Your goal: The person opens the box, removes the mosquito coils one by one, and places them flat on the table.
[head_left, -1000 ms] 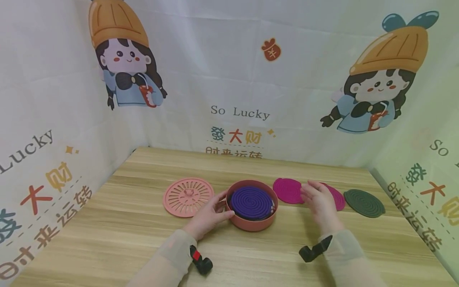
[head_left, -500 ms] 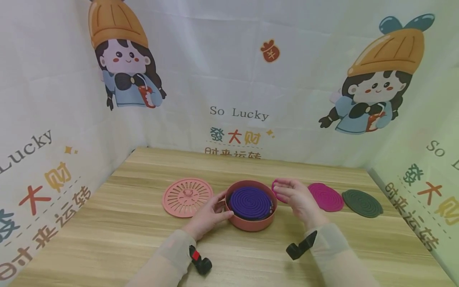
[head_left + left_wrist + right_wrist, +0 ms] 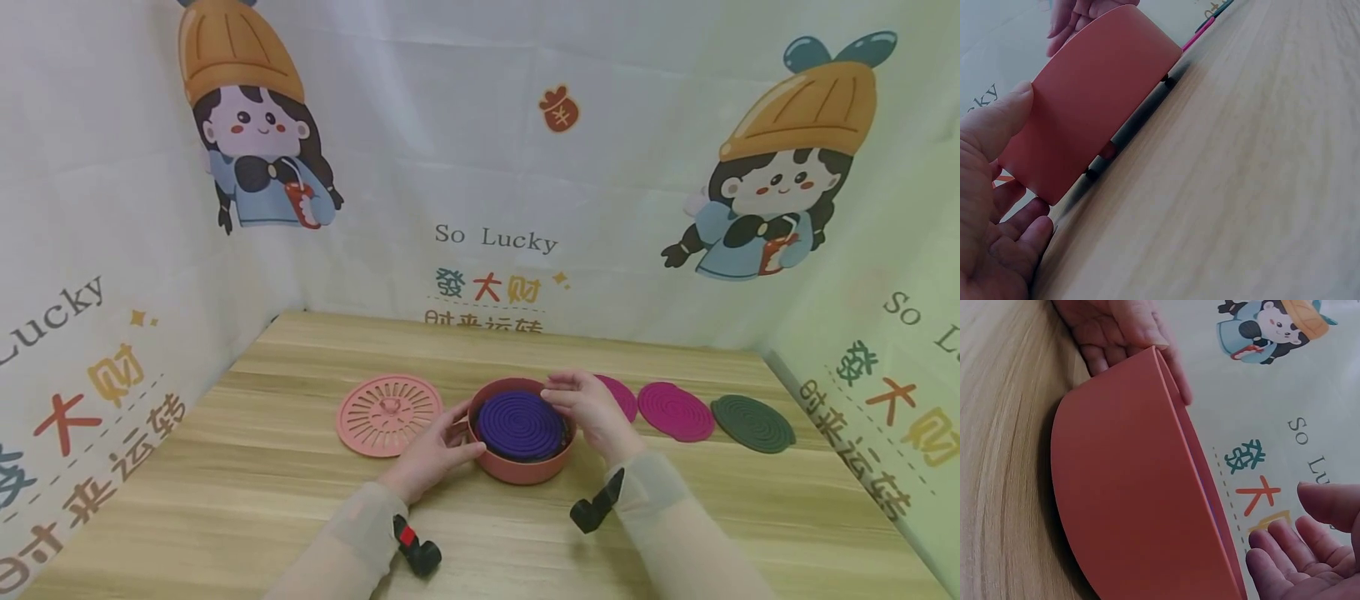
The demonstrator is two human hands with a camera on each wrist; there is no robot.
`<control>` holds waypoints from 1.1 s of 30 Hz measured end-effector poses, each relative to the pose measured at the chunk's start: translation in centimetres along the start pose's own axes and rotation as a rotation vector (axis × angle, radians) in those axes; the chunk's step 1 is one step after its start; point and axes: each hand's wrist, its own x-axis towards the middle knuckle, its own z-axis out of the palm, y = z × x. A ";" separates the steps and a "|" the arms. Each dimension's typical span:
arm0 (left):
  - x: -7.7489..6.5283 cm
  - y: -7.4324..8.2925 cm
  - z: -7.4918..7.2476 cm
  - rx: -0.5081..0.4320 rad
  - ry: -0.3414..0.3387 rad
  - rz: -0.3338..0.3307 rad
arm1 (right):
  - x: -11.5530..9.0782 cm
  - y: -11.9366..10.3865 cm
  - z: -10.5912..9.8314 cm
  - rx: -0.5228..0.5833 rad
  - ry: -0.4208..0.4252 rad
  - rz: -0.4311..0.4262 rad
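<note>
A round coral-red mosquito coil box (image 3: 525, 473) stands on the table with a purple mosquito coil (image 3: 521, 423) inside it. My left hand (image 3: 431, 454) grips the box's left side, thumb at the rim and fingers round the wall; the left wrist view shows the thumb (image 3: 1013, 112) against the red wall. Over the right rim hovers my right hand (image 3: 596, 412), its fingers loosely bent with nothing between them, as the right wrist view also shows. Small dark feet show under the box in the left wrist view.
Left of the box lies a pink slotted lid (image 3: 390, 417) with a small knob. To the right are two magenta coils, the nearer one (image 3: 621, 395) partly hidden by my right hand, the other (image 3: 677, 412) beyond it, then a dark green coil (image 3: 753, 423). A printed cloth (image 3: 480, 167) encloses the table.
My right hand has moved left from above the magenta coils to the box's right rim, uncovering the farther magenta coil. The left hand has kept its grip on the box.
</note>
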 end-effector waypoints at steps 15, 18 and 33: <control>0.1 -0.3 -0.1 -0.011 -0.019 -0.004 | 0.9 0.7 1.3 -0.211 0.010 0.012; 0.0 -0.2 -0.1 -0.037 -0.028 -0.009 | 0.9 0.7 1.4 -0.224 0.014 0.022; -0.1 0.2 0.0 -0.042 -0.022 -0.001 | 0.8 0.9 2.1 -0.219 0.046 0.025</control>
